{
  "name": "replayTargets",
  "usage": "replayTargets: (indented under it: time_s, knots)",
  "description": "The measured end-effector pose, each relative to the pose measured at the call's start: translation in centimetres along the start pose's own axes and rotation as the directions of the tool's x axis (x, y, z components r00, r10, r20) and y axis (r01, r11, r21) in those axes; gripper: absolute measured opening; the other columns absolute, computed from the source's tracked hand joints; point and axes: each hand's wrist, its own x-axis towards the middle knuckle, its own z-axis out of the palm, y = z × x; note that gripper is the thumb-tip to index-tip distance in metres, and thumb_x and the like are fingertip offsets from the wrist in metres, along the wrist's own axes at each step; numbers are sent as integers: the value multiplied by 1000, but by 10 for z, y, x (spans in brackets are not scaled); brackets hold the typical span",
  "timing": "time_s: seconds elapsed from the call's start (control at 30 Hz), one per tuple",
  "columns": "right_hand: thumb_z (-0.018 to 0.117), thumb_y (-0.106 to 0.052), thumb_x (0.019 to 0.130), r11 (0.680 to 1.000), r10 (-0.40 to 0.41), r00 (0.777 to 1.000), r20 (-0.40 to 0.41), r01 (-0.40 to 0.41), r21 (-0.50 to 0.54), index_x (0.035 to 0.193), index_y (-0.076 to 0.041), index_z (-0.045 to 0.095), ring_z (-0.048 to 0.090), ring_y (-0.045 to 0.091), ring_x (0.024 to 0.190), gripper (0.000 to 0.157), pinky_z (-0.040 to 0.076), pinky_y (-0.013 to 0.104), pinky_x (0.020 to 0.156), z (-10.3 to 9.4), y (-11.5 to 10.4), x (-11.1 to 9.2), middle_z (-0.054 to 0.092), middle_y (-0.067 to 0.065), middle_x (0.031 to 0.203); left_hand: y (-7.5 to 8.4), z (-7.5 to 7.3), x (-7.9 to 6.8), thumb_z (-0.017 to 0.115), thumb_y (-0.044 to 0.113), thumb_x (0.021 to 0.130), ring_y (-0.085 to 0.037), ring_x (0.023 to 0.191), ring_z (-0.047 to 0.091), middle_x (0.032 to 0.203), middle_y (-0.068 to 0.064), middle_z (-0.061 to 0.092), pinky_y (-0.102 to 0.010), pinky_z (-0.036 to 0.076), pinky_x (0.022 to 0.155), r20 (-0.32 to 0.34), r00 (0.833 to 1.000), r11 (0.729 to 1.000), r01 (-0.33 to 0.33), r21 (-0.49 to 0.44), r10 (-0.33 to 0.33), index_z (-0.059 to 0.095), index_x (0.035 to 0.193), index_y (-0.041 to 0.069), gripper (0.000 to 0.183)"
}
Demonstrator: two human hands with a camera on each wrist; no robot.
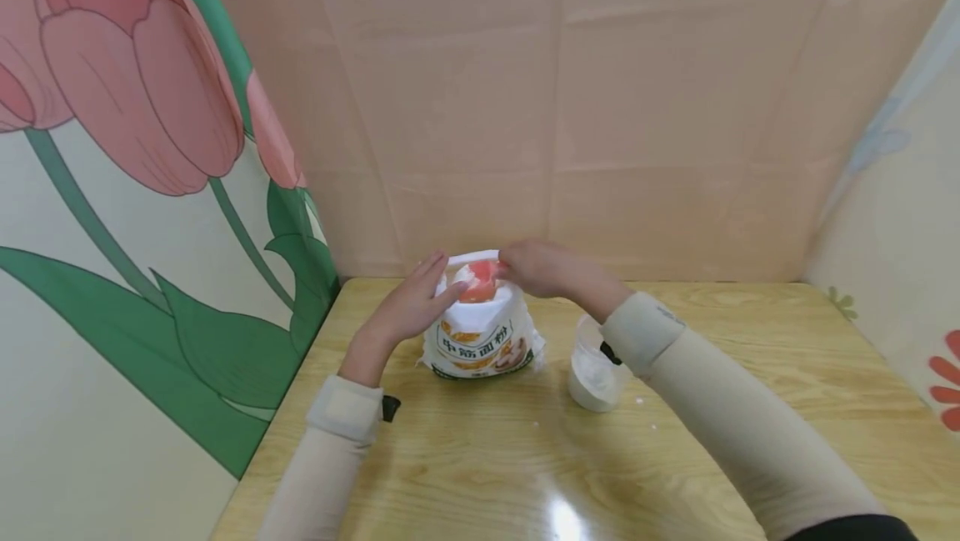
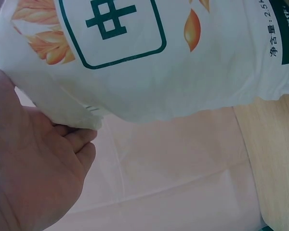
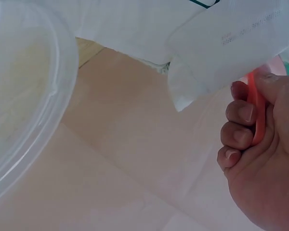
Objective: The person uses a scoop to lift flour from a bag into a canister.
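A white flour bag (image 1: pixel 472 333) with green lettering stands upright, its top open. My left hand (image 1: pixel 408 306) grips the left side of the bag's mouth, its thumb toward the front; the left wrist view shows the fingers at the bag's edge (image 2: pixel 82 115). Over the opening, my right hand (image 1: pixel 543 267) holds a red scoop (image 1: pixel 480 281) with white flour on it. In the right wrist view the fingers curl round the scoop's orange-red handle (image 3: pixel 256 110). The bottom of the bag's inside is hidden.
To the right of the bag, under the right forearm, a clear plastic tub (image 1: pixel 595 383) stands on the wooden table (image 1: pixel 465 458). White specks lie beside it. A pink backdrop (image 1: pixel 600 107) rises behind the table, and a tulip-patterned panel (image 1: pixel 135 274) borders the left.
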Motion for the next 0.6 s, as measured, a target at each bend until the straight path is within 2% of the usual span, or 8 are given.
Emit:
replayTargets:
  time_s: [0.17, 0.47, 0.6]
  knots:
    - [52, -29, 106, 999, 3, 999, -47, -1, 36, 92, -10, 62, 60, 23, 80, 26, 50, 43, 77, 1, 6, -11, 62, 3, 83, 0, 1, 0, 31, 76, 97, -22, 157, 8, 171, -6, 12, -45, 15, 126, -4, 1000, 1000, 2, 5, -2, 19, 162, 9, 94]
    - [47, -33, 109, 993, 61, 996, -62, -55, 103, 99, -10, 61, 58, 23, 79, 29, 51, 42, 76, 5, 10, -21, 59, 3, 83, 0, 2, 0, 28, 80, 94, -22, 157, 7, 171, -6, 11, -46, 14, 126, -5, 1000, 1000, 14, -4, -14, 18, 163, 9, 99]
    - [47, -34, 109, 987, 78, 993, -86, -65, 147, 96, -9, 59, 55, 22, 77, 31, 49, 40, 73, 8, 10, -25, 55, 3, 80, 0, 1, 0, 28, 79, 95, -23, 157, 7, 171, -6, 10, -46, 14, 126, -1, 1000, 1000, 11, -5, -11, 18, 163, 9, 98]
